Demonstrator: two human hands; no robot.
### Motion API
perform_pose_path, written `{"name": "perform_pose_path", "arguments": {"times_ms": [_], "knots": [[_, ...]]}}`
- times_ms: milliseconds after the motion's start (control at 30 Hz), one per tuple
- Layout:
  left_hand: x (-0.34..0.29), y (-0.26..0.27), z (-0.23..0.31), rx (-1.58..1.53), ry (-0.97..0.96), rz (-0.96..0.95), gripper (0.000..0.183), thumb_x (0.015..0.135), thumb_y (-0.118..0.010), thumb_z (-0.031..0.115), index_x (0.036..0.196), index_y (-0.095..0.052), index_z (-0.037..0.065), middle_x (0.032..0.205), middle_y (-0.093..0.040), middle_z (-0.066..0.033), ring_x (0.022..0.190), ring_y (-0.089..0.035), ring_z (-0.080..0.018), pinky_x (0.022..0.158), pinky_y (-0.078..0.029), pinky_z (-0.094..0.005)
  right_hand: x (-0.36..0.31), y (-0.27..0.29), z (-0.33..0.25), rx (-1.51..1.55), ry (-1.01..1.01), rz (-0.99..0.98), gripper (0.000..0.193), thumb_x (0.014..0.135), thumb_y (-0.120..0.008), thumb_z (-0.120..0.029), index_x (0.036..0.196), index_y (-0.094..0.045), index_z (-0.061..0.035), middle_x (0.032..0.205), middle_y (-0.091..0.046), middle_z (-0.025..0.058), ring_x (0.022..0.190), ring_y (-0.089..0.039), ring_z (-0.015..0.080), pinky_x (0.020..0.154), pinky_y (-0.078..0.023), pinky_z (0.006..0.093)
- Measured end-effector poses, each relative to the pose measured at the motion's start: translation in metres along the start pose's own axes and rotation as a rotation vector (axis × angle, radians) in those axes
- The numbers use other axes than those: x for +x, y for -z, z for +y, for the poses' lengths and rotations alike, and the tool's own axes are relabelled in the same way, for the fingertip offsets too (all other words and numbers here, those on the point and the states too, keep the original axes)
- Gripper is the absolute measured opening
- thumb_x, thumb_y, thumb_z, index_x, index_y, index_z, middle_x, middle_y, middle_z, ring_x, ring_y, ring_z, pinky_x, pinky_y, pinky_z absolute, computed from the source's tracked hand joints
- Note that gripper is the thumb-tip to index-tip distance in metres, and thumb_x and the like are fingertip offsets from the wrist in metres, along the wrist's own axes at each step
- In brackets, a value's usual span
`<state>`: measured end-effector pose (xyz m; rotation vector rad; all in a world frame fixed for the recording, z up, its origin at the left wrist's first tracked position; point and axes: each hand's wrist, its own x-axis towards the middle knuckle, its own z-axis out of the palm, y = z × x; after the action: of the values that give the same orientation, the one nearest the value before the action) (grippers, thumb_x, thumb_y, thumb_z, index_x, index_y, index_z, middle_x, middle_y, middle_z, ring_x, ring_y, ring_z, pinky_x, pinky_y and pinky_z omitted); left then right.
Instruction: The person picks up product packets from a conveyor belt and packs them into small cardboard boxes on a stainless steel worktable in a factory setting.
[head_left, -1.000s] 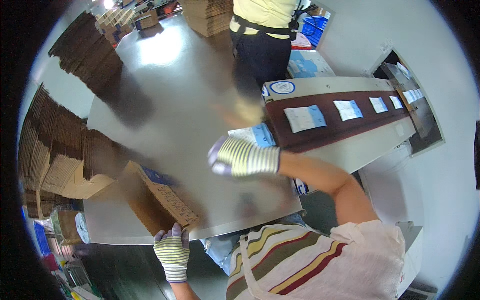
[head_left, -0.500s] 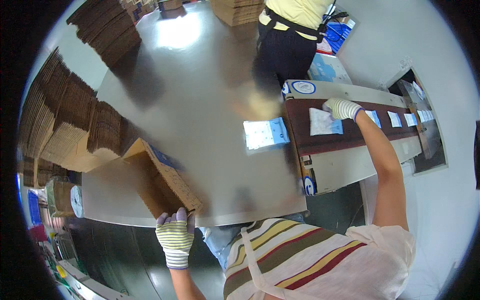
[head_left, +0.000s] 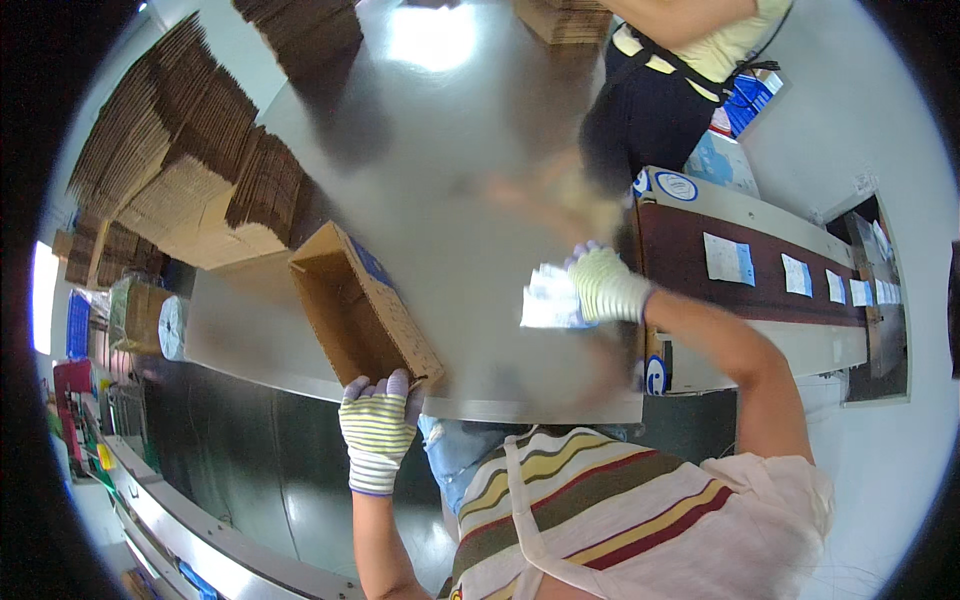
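Observation:
My left hand (head_left: 380,430), in a striped knit glove, has its fingers hooked over the near edge of an open cardboard box (head_left: 408,318). The box lies slanted on the metal table, its inside bare where it shows. My right hand (head_left: 608,284), gloved the same way, is closed on a few flat white-and-blue packets (head_left: 547,300) at the table's right side. They are slightly fanned, and my fingers partly cover them. How many are in my grip I cannot tell.
On the right, a dark red conveyor belt (head_left: 690,285) carries several spaced packets (head_left: 729,259). Stacks of flattened cardboard (head_left: 170,130) stand at the left on the shiny table (head_left: 480,360). Across it stands another person (head_left: 650,110) in dark trousers. A blue-white roll (head_left: 172,328) sits by the left edge.
My right hand has left the belt and come left over the table with a packet, where the other packets lay. The left hand stays on the box. The view has shifted.

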<state>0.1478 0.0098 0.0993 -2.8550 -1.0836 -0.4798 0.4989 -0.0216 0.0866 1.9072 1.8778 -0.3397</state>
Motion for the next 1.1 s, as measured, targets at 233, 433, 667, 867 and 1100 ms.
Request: {"name": "perform_pose_path", "arguments": {"times_ms": [233, 433, 667, 867, 1100], "knots": [[0.009, -0.004, 0.006, 0.039, -0.061, 0.056, 0.02, 0.077, -0.069, 0.024, 0.087, -0.058, 0.01, 0.059, -0.059, -0.0056, 0.056, -0.059, -0.0243, 0.07, -0.047, -0.0363, -0.048, -0.057, -0.045, 0.647, 0.136, 0.204, 0.063, 0.074, -0.069, -0.03, 0.124, -0.047, 0.0017, 0.117, -0.058, 0.02, 0.107, -0.057, 0.0323, 0.103, -0.035, 0.0465], [0.01, -0.007, 0.009, 0.013, -0.077, 0.056, 0.029, 0.076, -0.068, 0.023, 0.099, -0.058, 0.009, 0.062, -0.06, -0.0059, 0.054, -0.058, -0.0247, 0.061, -0.044, -0.0371, -0.025, -0.096, -0.064, 1.219, 0.315, 0.569, 0.062, 0.074, -0.075, -0.017, 0.129, -0.049, -0.006, 0.126, -0.056, 0.0054, 0.112, -0.055, 0.0198, 0.101, -0.042, 0.0348], [0.01, -0.012, 0.018, 0.075, -0.12, -0.163, 0.03, 0.084, -0.058, 0.027, 0.108, -0.058, 0.01, 0.069, -0.059, -0.0063, 0.061, -0.058, -0.0228, 0.057, -0.042, -0.0346, -0.002, 0.023, -0.089, 1.583, 0.53, 0.765, 0.071, 0.066, -0.081, -0.038, 0.121, -0.053, -0.0041, 0.116, -0.059, 0.0075, 0.109, -0.056, 0.0222, 0.092, -0.047, 0.0347], [0.016, -0.018, 0.027, 0.065, -0.078, 0.003, 0.023, 0.086, -0.055, 0.021, 0.104, -0.058, 0.008, 0.077, -0.064, -0.0087, 0.071, -0.065, -0.024, 0.065, -0.051, -0.0344, 0.058, 0.068, -0.145, 0.748, 0.803, 0.796, 0.059, 0.081, -0.065, -0.04, 0.126, -0.05, -0.0053, 0.118, -0.059, 0.0134, 0.11, -0.055, 0.0263, 0.1, -0.039, 0.0381], [-0.002, 0.01, 0.021, 0.044, -0.125, 0.103, 0.019, 0.083, -0.057, 0.022, 0.095, -0.061, 0.008, 0.075, -0.063, -0.0075, 0.063, -0.062, -0.022, 0.062, -0.05, -0.0348, 0.06, 0.077, -0.163, 0.161, 0.614, 0.293, 0.075, 0.07, -0.069, -0.048, 0.125, -0.051, 0.0006, 0.122, -0.058, 0.0085, 0.122, -0.045, 0.0212, 0.113, -0.01, 0.0521]]}}
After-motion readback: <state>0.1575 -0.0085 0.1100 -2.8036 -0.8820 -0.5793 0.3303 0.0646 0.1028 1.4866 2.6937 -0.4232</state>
